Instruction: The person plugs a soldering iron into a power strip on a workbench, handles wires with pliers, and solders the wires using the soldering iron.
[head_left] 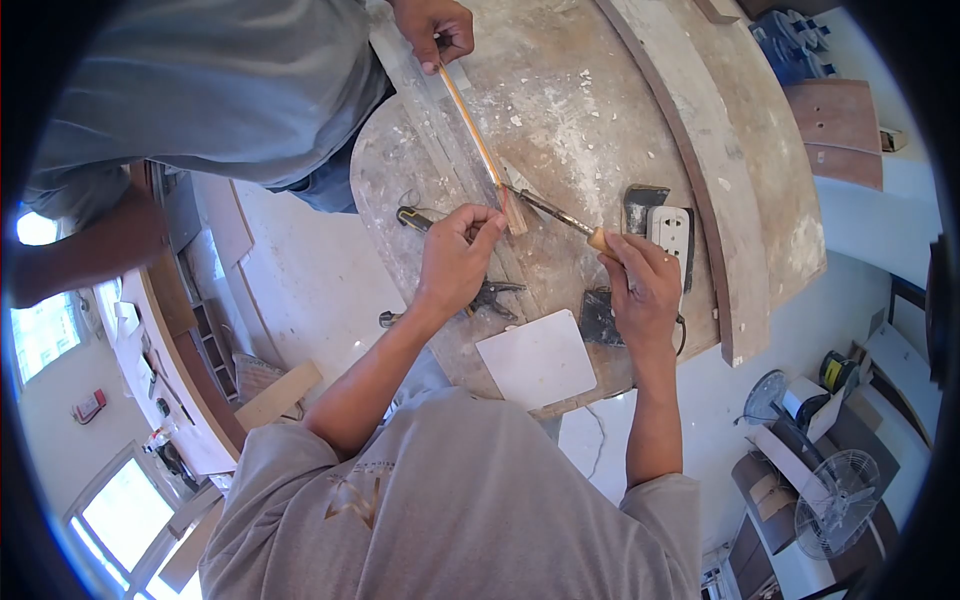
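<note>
- From where I stand, the wearer's right hand (645, 285) is closed round the wooden handle (602, 240) of a soldering iron (555, 214), thumb and fingers wrapped on it with no gap that I can see.
- The iron slants away from that hand, its tip at the near end of a thin orange-yellow strip (466, 110); whether the two touch, I can't tell.
- The left hand (460, 258) makes a tight pinch, thumb against forefinger, right beside the strip's near end. Something reddish and fine shows there, too small for me to say whether the fingers hold it.
- The strip runs slantwise over the worktable (545, 90), its far end pinched between the thumb and fingers of a co-worker's hand (437, 32).
- Near the left wrist lie a black clamp (492, 298) and a yellow-and-black tool (413, 218), both on the tabletop.
- A white plate (540, 360) lies at the table's near edge, between the wearer's forearms.
- Just beyond the right hand sits a white power strip (671, 232), with a long curved board (705, 160) on its far side.
</note>
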